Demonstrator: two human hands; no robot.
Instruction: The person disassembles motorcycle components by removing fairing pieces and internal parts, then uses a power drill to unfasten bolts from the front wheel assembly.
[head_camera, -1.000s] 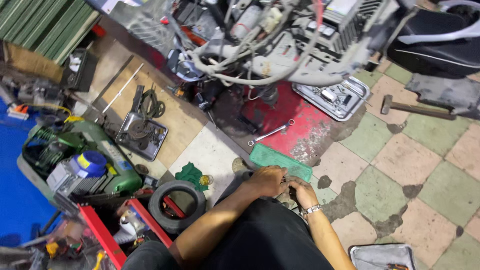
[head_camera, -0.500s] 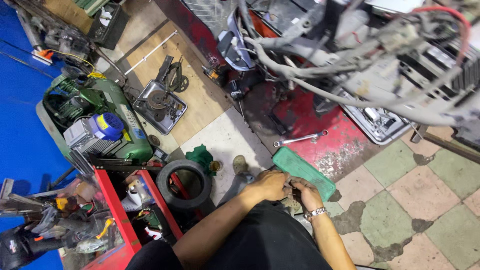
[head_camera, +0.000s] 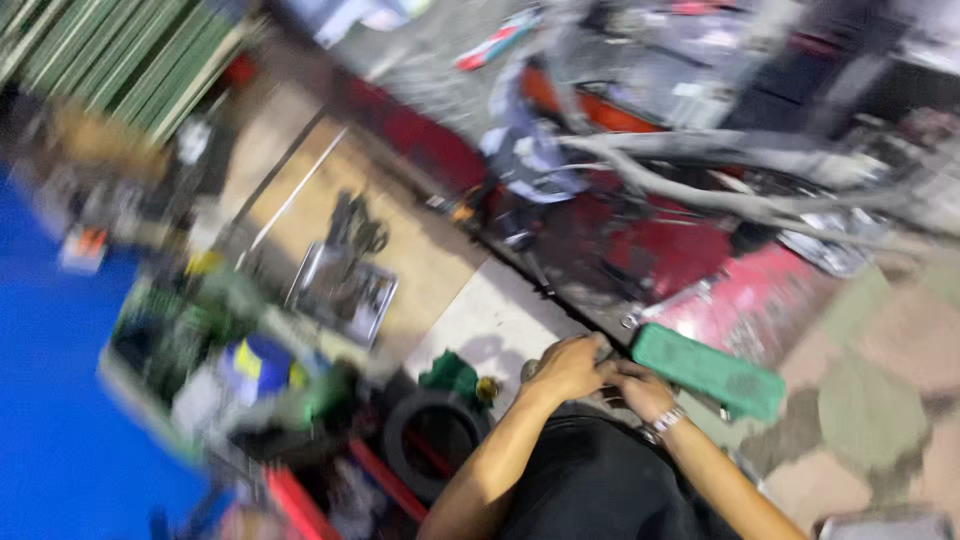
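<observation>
Two hands are meeting low in the blurred frame, the left hand (head_camera: 567, 368) and the right hand (head_camera: 640, 388) curling together around something small; what it is, and how tightly they are gripping, cannot be told. A watch (head_camera: 664, 421) is sitting on the right wrist. Just beside the right hand a green pad (head_camera: 708, 370) is lying flat on the floor, its long axis running from upper left to lower right. A tyre (head_camera: 433, 443) is resting left of the arms, and farther off a tray (head_camera: 343, 288) is sitting on a board.
</observation>
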